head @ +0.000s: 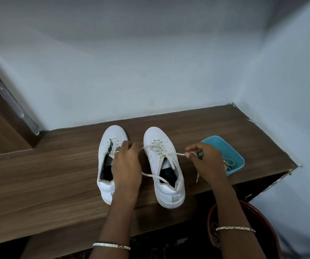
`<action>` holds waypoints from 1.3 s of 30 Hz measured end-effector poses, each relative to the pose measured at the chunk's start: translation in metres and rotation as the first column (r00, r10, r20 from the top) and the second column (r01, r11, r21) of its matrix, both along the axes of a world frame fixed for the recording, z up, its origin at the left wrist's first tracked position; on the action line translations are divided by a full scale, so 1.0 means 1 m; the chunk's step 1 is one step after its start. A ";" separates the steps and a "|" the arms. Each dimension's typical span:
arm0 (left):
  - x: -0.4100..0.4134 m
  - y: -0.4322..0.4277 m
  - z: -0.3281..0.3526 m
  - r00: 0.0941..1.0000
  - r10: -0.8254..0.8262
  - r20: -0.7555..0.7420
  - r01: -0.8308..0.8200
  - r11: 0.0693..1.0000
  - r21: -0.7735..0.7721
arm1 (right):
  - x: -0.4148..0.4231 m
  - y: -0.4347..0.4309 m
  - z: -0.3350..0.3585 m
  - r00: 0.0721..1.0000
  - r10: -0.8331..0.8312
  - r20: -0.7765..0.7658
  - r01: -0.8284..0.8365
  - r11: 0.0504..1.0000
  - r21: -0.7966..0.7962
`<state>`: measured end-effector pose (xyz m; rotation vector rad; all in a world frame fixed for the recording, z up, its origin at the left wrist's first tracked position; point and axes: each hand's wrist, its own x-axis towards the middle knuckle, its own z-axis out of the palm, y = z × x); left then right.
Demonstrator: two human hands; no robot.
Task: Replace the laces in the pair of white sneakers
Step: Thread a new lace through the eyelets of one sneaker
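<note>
Head view: two white sneakers stand side by side on a brown wood-grain counter (47, 171), toes toward the pale wall. The right sneaker (155, 165) is threaded with a flat, off-white lace (160, 149) crossed over its eyelets. The left sneaker (104, 156) is shown without a lace, its tongue area open and its dark interior exposed.

The left hand (126, 165) is positioned between the two sneakers and partly over the left one, fingers curled. One run of the lace is drawn taut from these fingers to the right sneaker's upper eyelets, and a loose tail is trailed from under the hand across the shoe's opening. The right hand (204, 161) is held just right of the right sneaker. The other lace end is pinched between its thumb and fingertips, and a short tail hangs below the palm.

A teal plastic dish (223, 148) with rounded corners and smooth walls is set on the counter behind the right hand. A coiled pale lace (229, 163) is contained in it.

A dark red round tub (260, 214) is located below the counter edge, under the right forearm. Its contents cannot be determined.

A thin metallic bangle is worn on each wrist, and a ring (117, 151) on the left hand.
</note>
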<state>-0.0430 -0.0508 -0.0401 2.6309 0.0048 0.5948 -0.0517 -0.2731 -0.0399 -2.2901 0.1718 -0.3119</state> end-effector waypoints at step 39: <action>-0.015 -0.022 0.011 0.895 -0.347 -0.281 0.245 0.908 -0.341 | -0.001 0.012 0.005 0.889 0.429 -0.159 -0.337 0.849 0.408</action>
